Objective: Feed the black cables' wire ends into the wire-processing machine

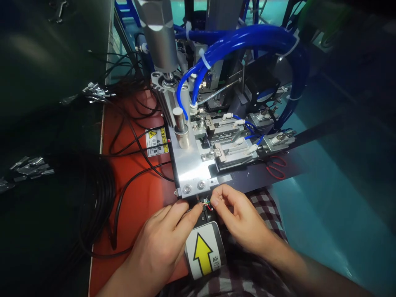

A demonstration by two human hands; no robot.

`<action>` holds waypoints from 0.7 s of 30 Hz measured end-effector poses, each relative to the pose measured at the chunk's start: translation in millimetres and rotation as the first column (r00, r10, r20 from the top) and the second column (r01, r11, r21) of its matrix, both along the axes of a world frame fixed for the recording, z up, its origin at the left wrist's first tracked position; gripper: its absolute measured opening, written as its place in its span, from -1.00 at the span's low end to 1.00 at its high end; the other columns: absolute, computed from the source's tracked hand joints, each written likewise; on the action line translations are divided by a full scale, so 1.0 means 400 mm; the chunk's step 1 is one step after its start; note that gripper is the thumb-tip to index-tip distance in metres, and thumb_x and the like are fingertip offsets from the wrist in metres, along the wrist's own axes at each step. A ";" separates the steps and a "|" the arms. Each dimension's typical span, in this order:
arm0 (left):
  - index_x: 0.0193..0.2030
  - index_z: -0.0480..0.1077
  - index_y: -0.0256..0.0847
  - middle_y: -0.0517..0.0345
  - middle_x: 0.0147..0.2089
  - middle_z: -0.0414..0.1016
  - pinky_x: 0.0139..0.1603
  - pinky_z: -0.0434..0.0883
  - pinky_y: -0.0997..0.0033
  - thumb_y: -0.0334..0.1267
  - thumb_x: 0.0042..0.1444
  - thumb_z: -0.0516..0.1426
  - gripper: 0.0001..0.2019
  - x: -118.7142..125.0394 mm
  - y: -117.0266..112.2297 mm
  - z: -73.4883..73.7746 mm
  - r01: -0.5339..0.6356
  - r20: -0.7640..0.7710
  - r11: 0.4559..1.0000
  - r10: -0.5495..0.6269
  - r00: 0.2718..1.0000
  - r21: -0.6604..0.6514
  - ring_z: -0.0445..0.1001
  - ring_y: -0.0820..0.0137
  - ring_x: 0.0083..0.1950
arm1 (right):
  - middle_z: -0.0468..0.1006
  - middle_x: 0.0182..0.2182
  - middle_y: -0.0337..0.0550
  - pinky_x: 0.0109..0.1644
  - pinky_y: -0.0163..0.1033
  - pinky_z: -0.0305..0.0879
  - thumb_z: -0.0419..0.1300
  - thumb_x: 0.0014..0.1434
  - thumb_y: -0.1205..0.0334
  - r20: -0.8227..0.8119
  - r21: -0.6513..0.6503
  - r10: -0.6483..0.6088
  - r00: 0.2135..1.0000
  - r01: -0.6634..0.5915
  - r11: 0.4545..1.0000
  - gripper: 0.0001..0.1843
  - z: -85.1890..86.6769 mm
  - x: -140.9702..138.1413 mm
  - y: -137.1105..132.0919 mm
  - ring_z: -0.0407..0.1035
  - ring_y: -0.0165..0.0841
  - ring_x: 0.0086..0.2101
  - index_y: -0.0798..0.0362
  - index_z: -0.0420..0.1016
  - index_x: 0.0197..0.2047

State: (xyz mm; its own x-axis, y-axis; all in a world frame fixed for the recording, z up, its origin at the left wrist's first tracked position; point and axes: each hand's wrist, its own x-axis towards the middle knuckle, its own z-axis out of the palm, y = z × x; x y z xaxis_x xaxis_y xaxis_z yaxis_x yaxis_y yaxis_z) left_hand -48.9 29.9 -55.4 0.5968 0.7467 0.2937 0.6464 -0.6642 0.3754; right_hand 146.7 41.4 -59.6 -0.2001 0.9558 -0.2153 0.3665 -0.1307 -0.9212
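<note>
Thin coloured wires (208, 203), with red and green strands showing, lie between my two hands at the front edge of a metal machine fixture (193, 171). From the left, my left hand (165, 233) pinches the wires with the thumb on top; its fingertips are partly hidden. Across from it, my right hand (239, 214) has thumb and index finger pressed together at the other side of the strands. The wire ends are too small to make out clearly. Just below the fingers is a white label with a yellow arrow (202, 251).
Black cables (123, 181) run across the orange surface (139, 231) on the left, beside bundles of shiny terminals (32, 167). Thick blue air tubes (253, 37) arch over the fixture's pneumatic cylinders (235, 154). Red-handled scissors or pliers (276, 167) lie at the right.
</note>
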 end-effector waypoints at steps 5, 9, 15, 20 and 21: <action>0.14 0.30 -0.28 0.03 -0.22 0.39 -0.36 0.34 0.40 -0.53 0.20 -0.08 -0.60 -0.001 0.000 0.001 0.002 -0.004 1.000 -0.002 1.000 -0.008 0.36 0.33 -0.31 | 0.34 -0.48 -0.27 -0.37 -0.28 0.16 0.00 0.28 0.27 0.023 0.023 -0.001 1.000 0.000 1.000 -0.83 0.002 0.001 -0.003 0.25 -0.38 -0.45 0.04 0.28 -0.37; 0.14 0.30 -0.28 0.03 -0.22 0.40 -0.35 0.35 0.41 -0.52 0.21 -0.08 -0.61 0.000 0.001 0.001 0.005 0.001 1.000 -0.005 1.000 -0.016 0.36 0.34 -0.31 | 0.34 -0.48 -0.28 -0.38 -0.29 0.15 0.00 0.28 0.28 0.024 0.023 0.003 1.000 -0.003 1.000 -0.83 0.006 0.000 -0.003 0.24 -0.39 -0.46 0.04 0.28 -0.37; 0.13 0.31 -0.29 0.04 -0.22 0.40 -0.35 0.35 0.40 -0.53 0.20 -0.08 -0.61 -0.001 0.002 -0.001 0.004 0.003 1.000 -0.004 1.000 -0.002 0.36 0.34 -0.31 | 0.33 -0.49 -0.29 -0.41 -0.30 0.14 0.01 0.28 0.28 0.028 0.017 0.007 1.000 -0.008 1.000 -0.83 0.008 0.001 0.001 0.22 -0.40 -0.47 0.04 0.29 -0.37; 0.13 0.31 -0.29 0.03 -0.22 0.40 -0.35 0.36 0.40 -0.53 0.20 -0.08 -0.61 -0.002 0.001 0.000 0.005 -0.003 1.000 -0.005 1.000 -0.001 0.36 0.34 -0.31 | 0.32 -0.50 -0.29 -0.42 -0.31 0.14 0.00 0.28 0.28 0.028 -0.001 0.013 1.000 -0.013 1.000 -0.82 0.010 0.004 0.002 0.21 -0.41 -0.49 0.04 0.28 -0.38; 0.14 0.30 -0.29 0.03 -0.22 0.39 -0.35 0.36 0.41 -0.53 0.20 -0.08 -0.60 -0.002 0.001 0.001 0.005 -0.003 1.000 -0.005 1.000 -0.002 0.36 0.35 -0.31 | 0.32 -0.50 -0.29 -0.42 -0.31 0.14 0.00 0.28 0.28 0.033 0.000 0.014 0.999 -0.014 1.000 -0.82 0.010 0.004 0.002 0.21 -0.40 -0.48 0.04 0.28 -0.38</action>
State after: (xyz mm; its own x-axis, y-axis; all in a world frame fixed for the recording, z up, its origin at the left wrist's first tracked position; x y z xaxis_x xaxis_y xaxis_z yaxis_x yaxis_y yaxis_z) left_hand -49.8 30.2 -55.1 0.6014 0.7442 0.2905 0.6443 -0.6668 0.3745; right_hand 148.3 42.4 -55.6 -0.2058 0.9532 -0.2217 0.3989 -0.1252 -0.9084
